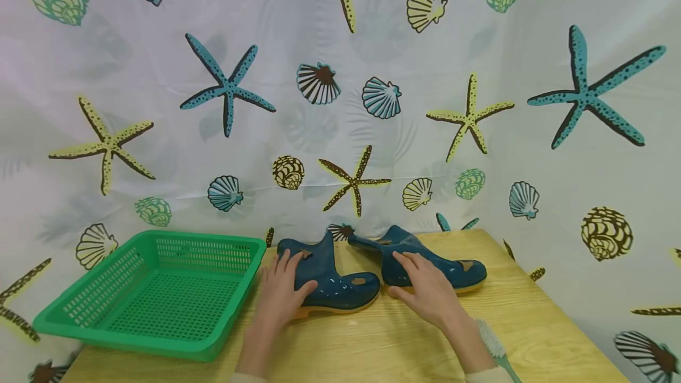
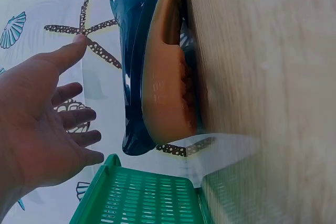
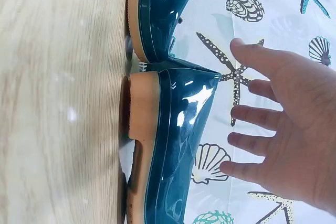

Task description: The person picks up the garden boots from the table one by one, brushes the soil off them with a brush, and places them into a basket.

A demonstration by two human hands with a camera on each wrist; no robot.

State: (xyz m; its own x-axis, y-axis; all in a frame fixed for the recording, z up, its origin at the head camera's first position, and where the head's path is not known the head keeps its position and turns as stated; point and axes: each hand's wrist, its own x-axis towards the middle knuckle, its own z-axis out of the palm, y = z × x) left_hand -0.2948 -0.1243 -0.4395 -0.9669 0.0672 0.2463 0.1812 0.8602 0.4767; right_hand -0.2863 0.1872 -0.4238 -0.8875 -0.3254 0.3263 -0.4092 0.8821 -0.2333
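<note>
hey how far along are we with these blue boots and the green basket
Done: nothing yet; the green basket holds no boot. In hand: the left hand hovers open by the left boot, the right hand by the right boot; wrist views show neither gripped. Left: probably lifting both boots off the table; a brush lies unused.

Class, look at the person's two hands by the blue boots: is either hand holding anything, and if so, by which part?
Nothing is held. The left hand and right hand are open, fingers spread, above the left boot and right boot; the wrist views show gaps.
</note>
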